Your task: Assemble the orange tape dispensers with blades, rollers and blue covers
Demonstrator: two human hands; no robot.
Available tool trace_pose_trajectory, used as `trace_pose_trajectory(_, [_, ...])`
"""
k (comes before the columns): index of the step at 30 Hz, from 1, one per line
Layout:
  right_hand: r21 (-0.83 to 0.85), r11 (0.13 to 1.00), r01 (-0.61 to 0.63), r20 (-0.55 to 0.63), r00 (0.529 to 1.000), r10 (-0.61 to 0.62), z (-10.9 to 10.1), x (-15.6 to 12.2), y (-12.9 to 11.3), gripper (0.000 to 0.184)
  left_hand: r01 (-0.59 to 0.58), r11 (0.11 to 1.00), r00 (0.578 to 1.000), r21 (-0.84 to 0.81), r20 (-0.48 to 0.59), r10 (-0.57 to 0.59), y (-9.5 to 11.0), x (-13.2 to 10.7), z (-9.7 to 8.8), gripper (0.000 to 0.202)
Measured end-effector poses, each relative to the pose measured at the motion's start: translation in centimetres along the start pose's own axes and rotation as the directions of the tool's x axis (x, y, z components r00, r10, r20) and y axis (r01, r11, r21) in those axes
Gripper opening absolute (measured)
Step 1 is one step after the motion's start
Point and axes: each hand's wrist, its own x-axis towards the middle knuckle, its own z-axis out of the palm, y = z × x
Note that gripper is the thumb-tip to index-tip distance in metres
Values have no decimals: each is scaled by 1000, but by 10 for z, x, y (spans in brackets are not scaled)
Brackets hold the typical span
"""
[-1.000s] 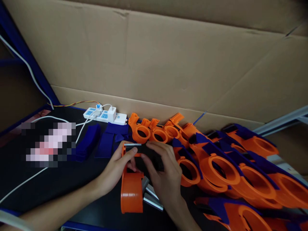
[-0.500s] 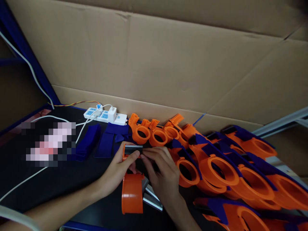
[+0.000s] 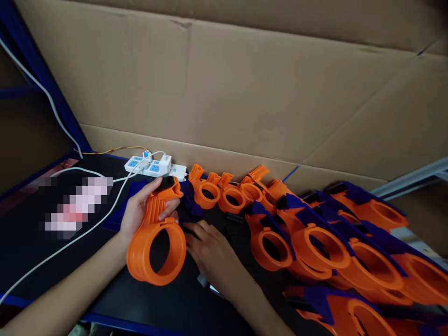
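My left hand (image 3: 140,210) grips an orange plastic tape-dispenser body (image 3: 157,242) by its neck, lifted off the black table with its ring facing me. My right hand (image 3: 210,249) lies palm down on the table (image 3: 87,270) just right of the ring, fingers stretched out toward small dark blue parts (image 3: 191,205). Nothing shows in the right hand. A metal piece (image 3: 206,283) peeks out under its wrist.
A row of orange dispenser bodies (image 3: 227,196) lines the back; a pile of orange-and-blue assembled ones (image 3: 343,247) fills the right. A white power strip (image 3: 154,167) with cables sits at the back left. Cardboard (image 3: 224,84) walls the rear. A blurred patch lies left.
Both hands were working together on the dispenser's toothed blade end. Now the left hand has lifted and turned the dispenser to the left, and the right hand has let go and dropped flat on the table.
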Motion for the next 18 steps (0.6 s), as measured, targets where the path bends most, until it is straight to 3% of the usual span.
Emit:
trace_pose_trajectory(2, [2,1000,-24,-9,1000,24,-2,0,1,27,16,1000,1000,5,7,-16,-2,1,0,33])
trace_pose_trajectory(7, [44,993,-106,6,994,106,-6,4,5,47,56,998,997,17,54,-57,-4,3,-2,36])
trace_pose_trajectory(11, [81,987,-139,52,989,135,-3,6,8,25,80,996,995,38,56,-82,-6,4,-4,39])
trace_pose_trajectory(13, [92,982,-166,50,986,162,-2,5,10,29,102,994,993,47,49,-104,-7,5,-4,41])
trace_pose_trajectory(16, [134,984,-120,40,993,115,-5,5,10,52,131,990,991,50,32,-133,-7,5,-3,42])
trace_pose_trajectory(18, [160,986,-51,51,998,43,-7,6,9,50,142,988,989,54,25,-144,-8,5,-3,42])
